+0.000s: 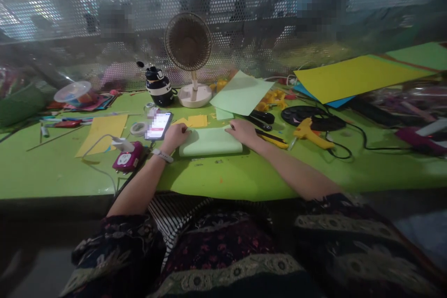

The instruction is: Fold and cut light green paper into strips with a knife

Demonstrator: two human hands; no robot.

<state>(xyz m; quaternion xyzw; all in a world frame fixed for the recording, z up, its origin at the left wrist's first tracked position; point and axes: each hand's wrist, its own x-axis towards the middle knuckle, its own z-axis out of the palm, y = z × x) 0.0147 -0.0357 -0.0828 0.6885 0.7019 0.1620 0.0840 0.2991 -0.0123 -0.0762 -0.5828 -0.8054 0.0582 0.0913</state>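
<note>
A pale green sheet of paper [211,143] lies in front of me, bent over so that its near side makes a rounded fold. My left hand [176,136] grips its far left corner with curled fingers. At the far right corner, my right hand [240,131] pinches the same sheet. Fingertips of both hands are partly hidden. Just beyond the paper are small yellow paper pieces [198,121]. A yellow-and-black cutter [272,138] rests beside my right hand, and a lit phone [159,125] is beside my left.
A white fan [194,95] and a black-and-white bottle [159,89] stand at the back. To the left is a purple plug adapter [128,158] with a cable. On the right lie a yellow glue gun [310,134], a black palette [328,118] and large yellow card [349,77].
</note>
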